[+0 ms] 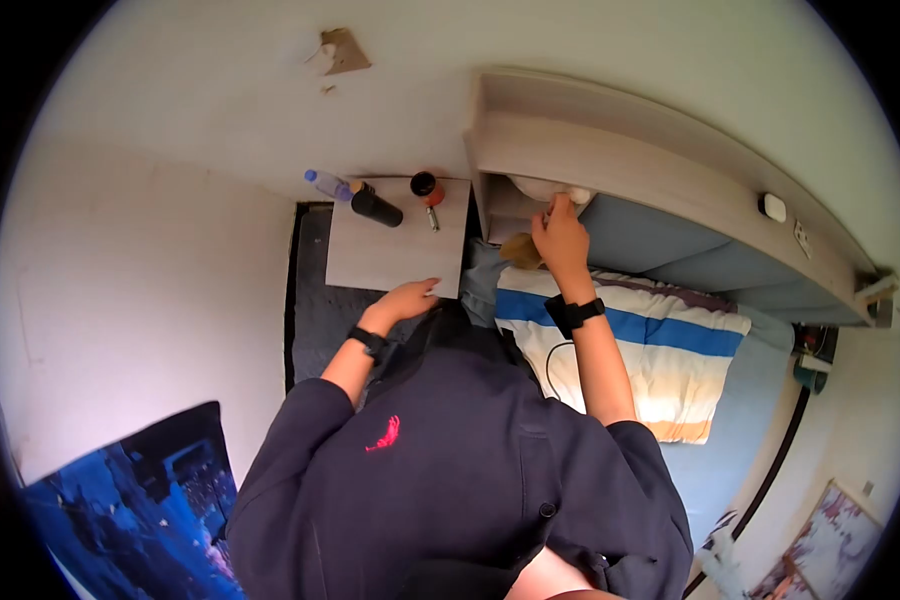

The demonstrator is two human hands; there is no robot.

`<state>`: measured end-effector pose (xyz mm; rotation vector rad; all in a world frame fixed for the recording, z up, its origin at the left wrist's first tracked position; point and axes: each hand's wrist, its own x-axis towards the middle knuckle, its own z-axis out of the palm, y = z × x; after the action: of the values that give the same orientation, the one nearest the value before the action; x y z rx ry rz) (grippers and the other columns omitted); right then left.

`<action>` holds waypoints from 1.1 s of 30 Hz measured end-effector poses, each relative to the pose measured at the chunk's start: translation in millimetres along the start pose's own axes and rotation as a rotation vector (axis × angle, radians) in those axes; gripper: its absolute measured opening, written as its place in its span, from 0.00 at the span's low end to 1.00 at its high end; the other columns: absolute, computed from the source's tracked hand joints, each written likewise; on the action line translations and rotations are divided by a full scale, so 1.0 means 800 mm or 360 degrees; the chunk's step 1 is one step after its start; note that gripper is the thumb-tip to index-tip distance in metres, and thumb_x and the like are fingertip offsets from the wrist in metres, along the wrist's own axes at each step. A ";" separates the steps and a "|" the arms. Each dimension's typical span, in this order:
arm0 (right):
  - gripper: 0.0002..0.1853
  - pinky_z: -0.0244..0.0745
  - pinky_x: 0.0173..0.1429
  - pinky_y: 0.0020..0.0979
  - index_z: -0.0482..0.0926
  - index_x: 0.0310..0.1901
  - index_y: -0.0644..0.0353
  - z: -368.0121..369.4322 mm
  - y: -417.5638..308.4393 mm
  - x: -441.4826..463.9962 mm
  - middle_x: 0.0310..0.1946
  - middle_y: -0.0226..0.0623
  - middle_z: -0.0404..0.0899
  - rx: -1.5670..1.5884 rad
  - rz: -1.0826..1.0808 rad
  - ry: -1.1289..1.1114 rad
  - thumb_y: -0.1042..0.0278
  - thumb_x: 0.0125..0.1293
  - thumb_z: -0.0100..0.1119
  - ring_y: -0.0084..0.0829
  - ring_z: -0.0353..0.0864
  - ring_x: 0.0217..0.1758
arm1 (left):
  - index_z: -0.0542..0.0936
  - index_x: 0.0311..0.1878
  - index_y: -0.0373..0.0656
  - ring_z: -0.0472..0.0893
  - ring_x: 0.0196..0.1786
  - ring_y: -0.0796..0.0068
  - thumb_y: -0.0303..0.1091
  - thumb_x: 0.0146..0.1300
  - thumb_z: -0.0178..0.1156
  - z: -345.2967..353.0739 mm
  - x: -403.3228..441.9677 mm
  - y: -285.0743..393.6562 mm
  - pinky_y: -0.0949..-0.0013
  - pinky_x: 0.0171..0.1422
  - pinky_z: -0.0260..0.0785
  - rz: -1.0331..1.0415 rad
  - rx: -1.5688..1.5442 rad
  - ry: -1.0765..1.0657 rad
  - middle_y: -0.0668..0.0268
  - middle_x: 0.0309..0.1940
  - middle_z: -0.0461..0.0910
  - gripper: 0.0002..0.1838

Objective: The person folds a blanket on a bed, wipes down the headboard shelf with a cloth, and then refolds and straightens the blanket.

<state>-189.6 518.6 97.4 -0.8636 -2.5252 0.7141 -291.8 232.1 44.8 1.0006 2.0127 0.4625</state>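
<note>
My right hand [562, 245] reaches to the open compartment of the headboard [500, 145]. Its fingers are drawn together at a white, soft-looking item [540, 188] inside; what exactly they pinch is hidden. Just below that hand is a brown, rounded thing [520, 252] whose kind I cannot make out. My left hand [407, 298] lies at the near edge of the bedside table [370, 255], fingers stretched out and holding nothing. Both wrists wear black bands.
On the bedside table are a plastic bottle [327, 184], a black cylinder [377, 208], a reddish-brown cup [427, 187] and a small metallic stick-like item [433, 218]. A striped pillow [640, 345] lies on the bed at right. A socket [802, 238] is on the headboard.
</note>
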 end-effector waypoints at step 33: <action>0.30 0.70 0.46 0.41 0.72 0.54 0.59 0.051 -0.209 -0.092 0.36 0.50 0.75 -0.0058 -0.0166 -0.1336 0.51 0.51 0.65 0.50 0.75 0.42 | 0.72 0.51 0.36 0.77 0.46 0.54 0.38 0.60 0.52 -0.079 -0.204 -0.405 0.61 0.50 0.68 -0.0810 -0.0766 0.0095 0.51 0.42 0.77 0.19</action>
<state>-231.1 343.1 146.7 -0.4813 -3.2759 1.1851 -443.4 -93.8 -35.4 0.1733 1.9779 0.6527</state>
